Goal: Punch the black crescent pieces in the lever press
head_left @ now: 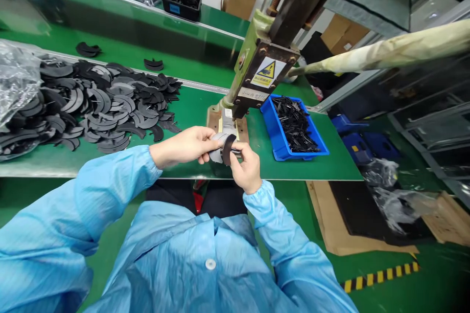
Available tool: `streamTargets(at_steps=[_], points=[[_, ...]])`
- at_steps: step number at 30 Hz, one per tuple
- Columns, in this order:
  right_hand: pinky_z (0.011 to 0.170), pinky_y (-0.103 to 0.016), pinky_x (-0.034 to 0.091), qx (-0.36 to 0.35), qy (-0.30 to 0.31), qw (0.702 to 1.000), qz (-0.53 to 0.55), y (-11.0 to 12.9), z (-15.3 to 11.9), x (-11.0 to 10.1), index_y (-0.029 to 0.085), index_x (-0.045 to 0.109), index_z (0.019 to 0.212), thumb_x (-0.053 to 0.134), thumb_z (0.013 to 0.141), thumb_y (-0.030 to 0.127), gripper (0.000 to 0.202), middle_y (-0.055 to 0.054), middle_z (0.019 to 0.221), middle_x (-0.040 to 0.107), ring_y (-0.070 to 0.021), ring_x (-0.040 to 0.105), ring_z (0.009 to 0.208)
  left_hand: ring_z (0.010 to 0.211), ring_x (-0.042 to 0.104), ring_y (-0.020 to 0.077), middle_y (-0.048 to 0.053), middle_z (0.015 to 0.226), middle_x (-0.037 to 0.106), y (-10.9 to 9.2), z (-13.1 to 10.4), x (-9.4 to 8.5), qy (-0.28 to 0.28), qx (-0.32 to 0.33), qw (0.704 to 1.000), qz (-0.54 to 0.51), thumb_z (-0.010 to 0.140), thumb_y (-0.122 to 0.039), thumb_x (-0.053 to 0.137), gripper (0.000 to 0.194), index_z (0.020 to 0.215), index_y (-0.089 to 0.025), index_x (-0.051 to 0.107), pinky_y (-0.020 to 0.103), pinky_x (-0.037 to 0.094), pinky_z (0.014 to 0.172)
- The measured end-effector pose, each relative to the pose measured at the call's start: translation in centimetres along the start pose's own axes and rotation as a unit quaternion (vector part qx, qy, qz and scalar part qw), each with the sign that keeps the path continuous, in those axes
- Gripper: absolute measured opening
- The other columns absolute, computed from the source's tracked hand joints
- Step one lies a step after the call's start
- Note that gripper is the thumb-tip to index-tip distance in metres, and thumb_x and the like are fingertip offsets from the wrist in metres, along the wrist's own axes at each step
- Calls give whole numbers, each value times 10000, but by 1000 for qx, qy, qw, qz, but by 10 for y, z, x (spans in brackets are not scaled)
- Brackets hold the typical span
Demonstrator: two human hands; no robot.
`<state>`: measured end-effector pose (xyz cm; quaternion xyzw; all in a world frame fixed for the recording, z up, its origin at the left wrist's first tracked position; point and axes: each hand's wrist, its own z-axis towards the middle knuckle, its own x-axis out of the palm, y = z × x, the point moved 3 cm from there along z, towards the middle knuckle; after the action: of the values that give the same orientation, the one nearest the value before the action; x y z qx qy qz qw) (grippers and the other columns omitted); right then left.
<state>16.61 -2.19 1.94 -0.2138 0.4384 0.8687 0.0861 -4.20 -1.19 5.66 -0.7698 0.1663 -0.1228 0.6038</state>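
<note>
My left hand [194, 145] pinches a grey curved plastic piece [216, 152] between thumb and fingers. Close beside it, my right hand [246, 166] grips a black curved plastic piece [228, 149], which overlaps the grey one from this view. Whether the two pieces are joined I cannot tell. Both hands are just in front of the base of a green hand press [253, 58], near the table's front edge. A large pile of grey and black curved pieces [110, 107] lies to the left of my left hand.
A blue bin [295, 155] of thin black parts stands right of the press. The press's wrapped lever [389, 51] reaches out to the right. Clear plastic bags [18, 78] lie at the far left. A black bin [181, 1] sits on the belt behind. Cardboard [330, 225] lies on the floor.
</note>
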Motion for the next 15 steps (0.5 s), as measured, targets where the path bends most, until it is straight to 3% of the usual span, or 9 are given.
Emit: streamTargets(at_steps=[2, 4, 6, 8, 10, 13, 15], points=[[839, -388, 598, -29, 19, 999, -30, 3, 4, -7, 269, 717, 1071, 671, 992, 363, 132, -48, 961, 761, -198, 707, 873, 565, 574, 131, 6, 674, 628, -4, -5, -4, -75, 38, 994, 71, 875, -586, 848, 440, 829, -207, 630, 247, 446, 518], [825, -396, 581, -56, 38, 996, -51, 4, 7, -11, 265, 714, 1031, 665, 990, 340, 98, -48, 920, 749, -204, 689, 860, 646, 560, 142, 13, 751, 633, -12, -13, -4, -162, 106, 970, 150, 878, -544, 848, 381, 864, -218, 650, 254, 429, 570], [816, -401, 573, -77, 54, 994, -63, 4, 8, -11, 262, 705, 1030, 648, 996, 325, 92, -54, 923, 747, -207, 683, 861, 698, 533, 154, 22, 786, 618, -17, -19, 2, -189, 159, 946, 208, 892, -514, 830, 351, 814, -223, 650, 267, 402, 601], [810, -403, 574, -93, 67, 991, -67, 5, 7, -11, 262, 699, 1029, 641, 997, 318, 86, -55, 924, 745, -205, 684, 855, 679, 491, 156, 21, 744, 576, -14, -18, 8, -158, 158, 950, 218, 911, -507, 797, 397, 712, -217, 611, 281, 356, 589], [810, -402, 584, -107, 75, 989, -65, 5, 6, -11, 267, 695, 1027, 649, 991, 312, 74, -52, 927, 747, -203, 697, 854, 624, 429, 142, -1, 670, 501, -5, -10, 9, -115, 118, 970, 180, 924, -528, 768, 453, 664, -213, 572, 285, 301, 560], [830, -402, 614, -118, 76, 988, -58, 5, 3, -12, 280, 699, 1055, 668, 977, 296, 85, -49, 954, 763, -206, 734, 887, 599, 395, 117, -29, 640, 452, 10, 1, 9, -46, 69, 992, 95, 945, -583, 734, 485, 693, -202, 570, 266, 286, 555], [851, -408, 632, -119, 63, 989, -54, 5, 1, -13, 290, 702, 1092, 668, 974, 281, 123, -53, 999, 781, -209, 754, 927, 622, 429, 109, -33, 671, 492, 13, 4, 8, -41, 73, 994, 63, 924, -593, 768, 473, 740, -195, 591, 248, 323, 570]])
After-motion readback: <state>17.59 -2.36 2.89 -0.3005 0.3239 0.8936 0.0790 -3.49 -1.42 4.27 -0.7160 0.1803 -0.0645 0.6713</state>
